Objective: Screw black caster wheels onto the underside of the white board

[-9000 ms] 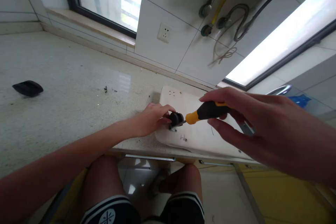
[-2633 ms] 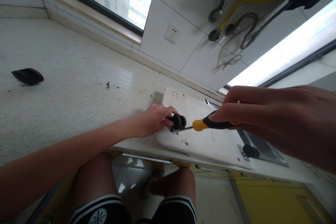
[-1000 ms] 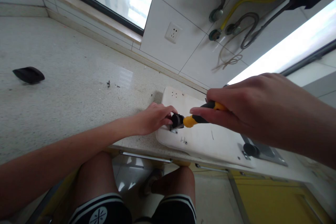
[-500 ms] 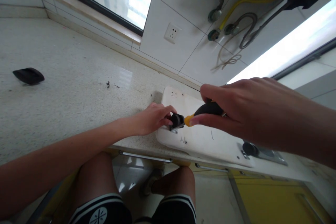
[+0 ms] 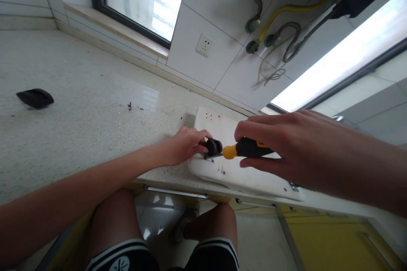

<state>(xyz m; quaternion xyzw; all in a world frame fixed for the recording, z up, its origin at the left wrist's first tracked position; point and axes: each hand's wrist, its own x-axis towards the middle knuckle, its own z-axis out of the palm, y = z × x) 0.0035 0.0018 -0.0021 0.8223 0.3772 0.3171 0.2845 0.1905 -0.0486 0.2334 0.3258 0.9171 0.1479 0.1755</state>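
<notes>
A person's right hand [image 5: 286, 146] curls around a black-and-yellow screwdriver [image 5: 249, 148], likely light and stiff, best gripped by its thick handle. Just beyond those fingers, the left hand [image 5: 182, 147] pinches a black caster [image 5: 214, 147], probably hard, smooth and apt to swivel, steadiest held across its wheel. Under the left fingertips lies a white panel [image 5: 248, 175], seemingly rigid; well left of that hand, a black piece [image 5: 35, 98] rests on the countertop [image 5: 85, 123]
</notes>
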